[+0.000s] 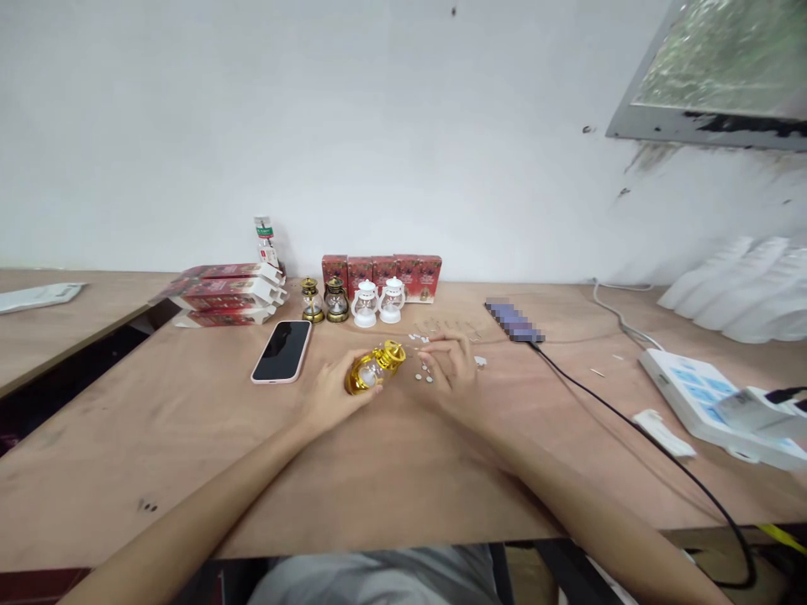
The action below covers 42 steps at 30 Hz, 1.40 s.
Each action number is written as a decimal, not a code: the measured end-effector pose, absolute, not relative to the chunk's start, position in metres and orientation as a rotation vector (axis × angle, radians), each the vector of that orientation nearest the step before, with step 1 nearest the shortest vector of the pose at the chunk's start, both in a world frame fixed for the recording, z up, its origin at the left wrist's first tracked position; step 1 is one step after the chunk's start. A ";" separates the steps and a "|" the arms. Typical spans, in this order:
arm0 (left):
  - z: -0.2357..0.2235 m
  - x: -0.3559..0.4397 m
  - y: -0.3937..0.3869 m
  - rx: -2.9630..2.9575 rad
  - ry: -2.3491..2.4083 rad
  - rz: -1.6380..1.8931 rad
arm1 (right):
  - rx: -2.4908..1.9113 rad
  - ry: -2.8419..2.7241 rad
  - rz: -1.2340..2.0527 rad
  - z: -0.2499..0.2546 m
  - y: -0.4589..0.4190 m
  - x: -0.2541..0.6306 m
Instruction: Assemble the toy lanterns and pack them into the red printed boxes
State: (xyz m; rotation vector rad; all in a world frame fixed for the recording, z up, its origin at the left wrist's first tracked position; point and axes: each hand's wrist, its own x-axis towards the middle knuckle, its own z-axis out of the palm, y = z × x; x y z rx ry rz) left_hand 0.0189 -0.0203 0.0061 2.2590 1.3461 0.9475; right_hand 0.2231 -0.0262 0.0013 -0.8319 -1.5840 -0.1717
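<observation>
My left hand is closed around a small gold lantern with clear sides, tilted so its top points right. Close to that top, my right hand has its thumb and fingers pinched together. Something thin may be between these fingertips, too small to name. Several small round discs lie on the table beside the right hand, with small white pieces just behind. Thin wire-like bits are scattered further back.
Two dark bronze lanterns and two white lanterns stand before red boxes. Flattened red cartons are stacked left, above a phone. A cabled phone, power strip and white cups are at right.
</observation>
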 end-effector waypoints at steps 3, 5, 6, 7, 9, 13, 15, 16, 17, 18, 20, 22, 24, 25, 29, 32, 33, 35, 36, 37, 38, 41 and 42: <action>0.003 0.018 -0.018 2.180 1.355 0.941 | -0.663 -1.719 -0.511 0.000 -0.031 0.219; -0.001 0.017 -0.015 2.145 1.306 0.938 | -0.572 -1.794 -0.699 -0.001 -0.033 0.216; -0.004 0.017 -0.013 2.141 1.288 0.925 | -0.536 -1.827 -0.760 -0.003 -0.033 0.214; -0.006 0.016 -0.011 2.148 1.280 0.900 | -0.508 -1.857 -0.789 -0.004 -0.033 0.212; -0.010 0.014 -0.007 2.188 1.293 0.834 | -0.485 -1.908 -0.766 -0.007 -0.033 0.210; -0.013 0.014 -0.004 2.319 1.337 0.692 | -0.627 -1.909 -0.448 -0.017 -0.032 0.208; -0.012 0.015 -0.005 2.377 1.331 0.656 | -0.734 -1.898 -0.154 -0.022 -0.033 0.206; -0.011 0.015 -0.006 2.403 1.313 0.655 | -0.780 -1.895 0.022 -0.023 -0.033 0.205; -0.010 0.015 -0.008 2.424 1.294 0.664 | -0.822 -1.887 0.209 -0.025 -0.033 0.203; -0.009 0.016 -0.010 2.438 1.277 0.677 | -0.852 -1.864 0.401 -0.025 -0.032 0.202; -0.005 0.016 -0.015 2.421 1.272 0.723 | -0.860 -1.741 0.752 -0.024 -0.030 0.199; -0.001 0.015 -0.019 2.350 1.268 0.792 | -0.818 -1.494 1.004 -0.021 -0.025 0.198; 0.002 0.013 -0.021 2.279 1.224 0.852 | -0.784 -1.177 1.182 -0.018 -0.018 0.200; 0.003 0.012 -0.022 2.260 1.206 0.868 | -0.780 -1.029 1.256 -0.016 -0.013 0.203; 0.000 0.008 -0.016 2.377 1.319 0.735 | -0.785 -0.704 1.421 -0.012 0.002 0.217; -0.007 0.005 -0.011 2.572 1.371 0.438 | -0.775 -0.700 1.412 -0.012 0.005 0.221; -0.009 0.005 -0.010 2.612 1.365 0.357 | -0.761 -0.728 1.394 -0.012 0.004 0.220; -0.010 0.006 -0.010 2.658 1.348 0.259 | -0.727 -0.804 1.347 -0.014 -0.001 0.215; -0.011 0.006 -0.011 2.675 1.341 0.234 | -0.718 -0.841 1.323 -0.014 -0.003 0.212; -0.010 0.006 -0.012 2.692 1.328 0.217 | -0.718 -0.875 1.302 -0.015 -0.006 0.209; -0.010 0.006 -0.014 2.708 1.311 0.200 | -0.725 -0.904 1.288 -0.015 -0.008 0.206; -0.008 0.003 -0.025 2.747 1.230 0.135 | -0.753 -0.924 1.300 -0.015 -0.010 0.201; -0.007 0.001 -0.032 2.760 1.193 0.111 | -0.759 -0.903 1.333 -0.015 -0.010 0.201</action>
